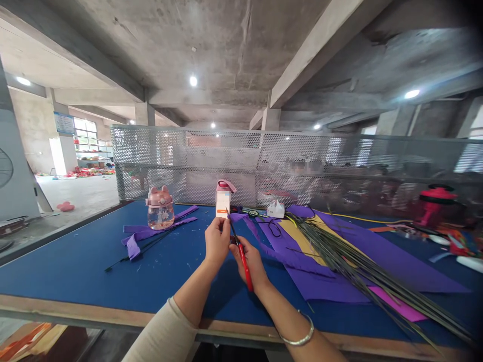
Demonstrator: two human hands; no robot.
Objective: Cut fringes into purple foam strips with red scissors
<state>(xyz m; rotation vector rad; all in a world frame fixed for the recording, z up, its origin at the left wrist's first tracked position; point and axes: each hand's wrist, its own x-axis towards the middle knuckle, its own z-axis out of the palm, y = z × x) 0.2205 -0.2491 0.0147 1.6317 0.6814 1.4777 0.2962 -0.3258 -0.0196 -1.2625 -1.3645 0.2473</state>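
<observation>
Red-handled scissors (245,266) are held in my right hand (252,261), with the dark blades pointing up and away toward my other hand. My left hand (218,244) is closed in a pinch just left of the blades; what its fingertips hold is too small to make out. Beyond my hands a lit phone screen (223,203) stands upright against a pink-topped bottle (224,185). A long purple strip (260,241) lies to the right of my hands. More purple strips (141,234) and a thin dark stem (123,260) rest at the left.
On the blue table (83,271) stand a clear bottle with pink lid (160,208), a tissue pack (275,209) and a red bottle (433,206). Long green stems (339,251) cross purple sheets (396,261) at the right. A perforated metal screen (219,156) rises behind.
</observation>
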